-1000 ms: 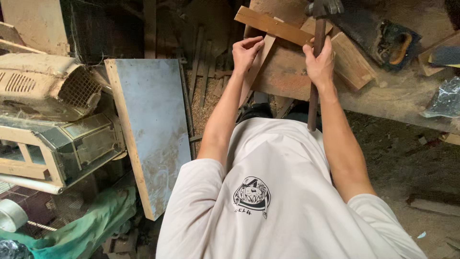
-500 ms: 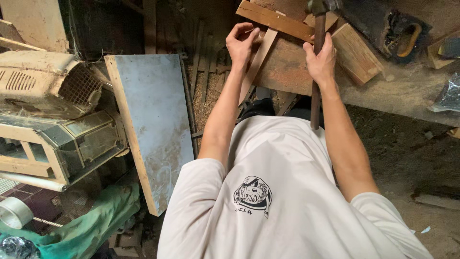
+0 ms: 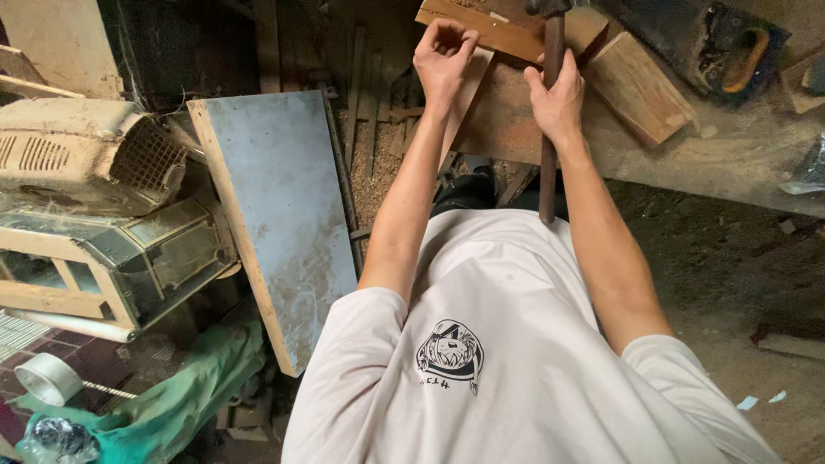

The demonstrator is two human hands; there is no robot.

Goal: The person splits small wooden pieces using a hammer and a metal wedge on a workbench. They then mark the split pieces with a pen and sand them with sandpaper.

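My right hand (image 3: 557, 96) grips the wooden handle of a hammer (image 3: 548, 172), whose dark head sits at the top edge of the view over a thin wooden strip (image 3: 490, 33). My left hand (image 3: 443, 58) pinches the strip where it crosses a second slat (image 3: 464, 101) angled down over the bench edge. A thick wooden block (image 3: 640, 86) lies just right of the hammer on the dusty workbench (image 3: 730, 163).
A handsaw (image 3: 713, 43) lies at the bench's far right. A grey board (image 3: 279, 215) leans on the left beside a dusty plastic crate (image 3: 86, 155) and a wooden frame (image 3: 103, 266). Green cloth (image 3: 172, 395) and a tape roll (image 3: 47, 378) lie lower left.
The view has tilted, so both hands and the wooden pieces sit higher in the frame. The hammer head has gone nearly out of the top edge. Both hands keep their hold.
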